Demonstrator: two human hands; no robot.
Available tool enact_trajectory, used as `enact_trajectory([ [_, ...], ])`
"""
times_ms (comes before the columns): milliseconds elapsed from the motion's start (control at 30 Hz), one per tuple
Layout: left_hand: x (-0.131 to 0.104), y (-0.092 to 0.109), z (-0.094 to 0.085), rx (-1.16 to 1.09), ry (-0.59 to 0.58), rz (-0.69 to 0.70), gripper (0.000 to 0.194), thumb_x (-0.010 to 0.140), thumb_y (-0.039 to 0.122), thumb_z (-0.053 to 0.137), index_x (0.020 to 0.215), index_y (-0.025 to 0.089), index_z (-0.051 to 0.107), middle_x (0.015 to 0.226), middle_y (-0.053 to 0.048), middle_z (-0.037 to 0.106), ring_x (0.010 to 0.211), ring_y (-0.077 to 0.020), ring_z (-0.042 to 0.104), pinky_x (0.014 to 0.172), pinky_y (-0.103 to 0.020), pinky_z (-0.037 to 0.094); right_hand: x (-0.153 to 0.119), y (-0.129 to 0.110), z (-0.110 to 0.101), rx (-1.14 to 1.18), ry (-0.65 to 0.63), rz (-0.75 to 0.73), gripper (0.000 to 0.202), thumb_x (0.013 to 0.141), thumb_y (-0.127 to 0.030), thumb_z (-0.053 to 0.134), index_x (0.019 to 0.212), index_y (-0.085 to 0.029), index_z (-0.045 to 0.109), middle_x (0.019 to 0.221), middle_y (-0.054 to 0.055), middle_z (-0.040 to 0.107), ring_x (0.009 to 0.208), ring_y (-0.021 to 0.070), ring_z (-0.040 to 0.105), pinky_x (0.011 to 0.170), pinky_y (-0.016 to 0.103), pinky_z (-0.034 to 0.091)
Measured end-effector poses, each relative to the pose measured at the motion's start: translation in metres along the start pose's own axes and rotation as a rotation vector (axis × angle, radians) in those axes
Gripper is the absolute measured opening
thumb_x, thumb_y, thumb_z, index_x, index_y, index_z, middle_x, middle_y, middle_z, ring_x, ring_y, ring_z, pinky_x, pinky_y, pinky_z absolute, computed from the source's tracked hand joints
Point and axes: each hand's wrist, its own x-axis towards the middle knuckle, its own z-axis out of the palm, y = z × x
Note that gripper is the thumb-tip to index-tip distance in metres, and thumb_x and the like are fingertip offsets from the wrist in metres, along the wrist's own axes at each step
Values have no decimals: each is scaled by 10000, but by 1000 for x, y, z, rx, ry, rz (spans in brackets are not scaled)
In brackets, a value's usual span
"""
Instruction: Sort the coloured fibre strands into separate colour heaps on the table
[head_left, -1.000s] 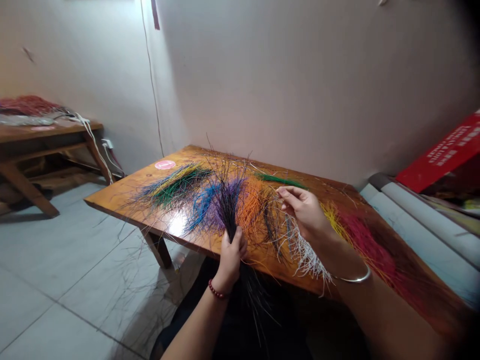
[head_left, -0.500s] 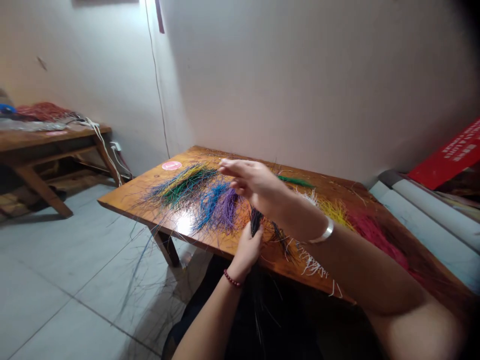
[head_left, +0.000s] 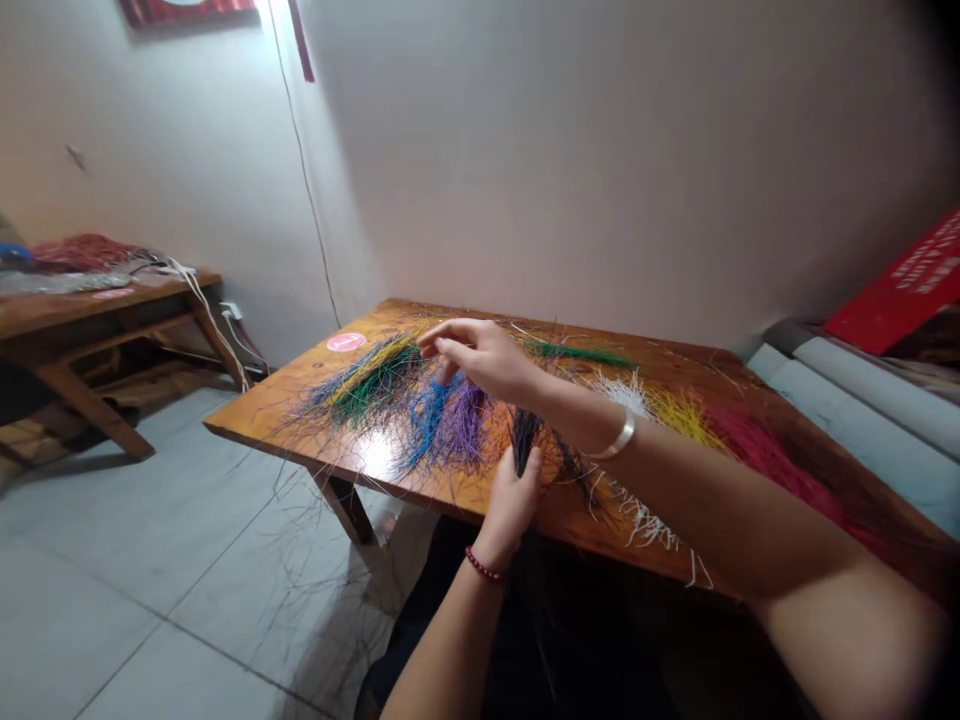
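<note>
My left hand (head_left: 516, 492), with a dark red bead bracelet (head_left: 484, 564) at its wrist, is closed around a bundle of thin black strands (head_left: 525, 435). The strands stick up above the fist and some trail below it. Crossing over from the right, my right hand (head_left: 480, 355) wears a silver bangle (head_left: 616, 438). Its fingers are stretched and a little bent, apart from the thumb, with nothing visible in them. Below and beside it lie blue strands (head_left: 426, 425), purple strands (head_left: 463, 425) and a green and yellow bundle (head_left: 375, 375).
On the wooden table (head_left: 262, 410) also lie white strands (head_left: 649, 525), yellow strands (head_left: 679, 415), pink-red strands (head_left: 772, 460) and a green bundle (head_left: 585, 354). White rolls (head_left: 874, 400) are at the right. A second table (head_left: 75, 300) with cables stands at the left.
My right hand has moved slightly left, and its fingers have bent downward. My left hand still grips the black strands. The view has shifted a little.
</note>
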Motion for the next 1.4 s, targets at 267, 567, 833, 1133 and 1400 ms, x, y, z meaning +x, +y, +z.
enact_trajectory([
  [267, 0, 8, -8, -193, -102, -152, 449, 690, 529, 696, 852, 185, 456, 526, 118, 235, 379, -17, 182, 361, -150, 138, -114, 75, -53, -269, 480, 87, 367, 880, -470, 456, 748, -187, 649, 627, 26, 600, 524, 133, 532, 519, 272, 425],
  [567, -5, 13, -2, -143, -61, -152, 449, 676, 466, 735, 782, 203, 387, 501, 119, 255, 364, -9, 186, 355, -146, 136, -115, 120, -47, 73, 204, 293, 350, 724, -497, 657, 788, -155, 701, 730, 53, 683, 551, 130, 566, 520, 258, 461],
  [833, -8, 14, 4, -73, -12, -135, 444, 664, 457, 748, 750, 200, 396, 461, 120, 249, 351, -12, 178, 344, -155, 116, -117, 122, -42, 188, 169, 297, 341, 685, -492, 696, 759, -160, 686, 687, 35, 669, 508, 102, 540, 510, 242, 464],
  [1133, -12, 14, 12, 23, 51, -37, 456, 684, 469, 727, 718, 204, 357, 456, 122, 250, 354, -15, 197, 345, -140, 173, -122, 125, -42, 165, 161, 249, 314, 650, -438, 745, 765, -150, 696, 675, 36, 660, 557, 116, 558, 529, 241, 459],
  [1400, -14, 12, 14, 88, 82, -22, 447, 697, 479, 715, 703, 196, 368, 460, 110, 274, 362, -18, 224, 338, -139, 193, -122, 128, -40, 151, 181, 277, 245, 658, -352, 739, 776, -142, 694, 646, 25, 642, 534, 112, 541, 512, 244, 432],
])
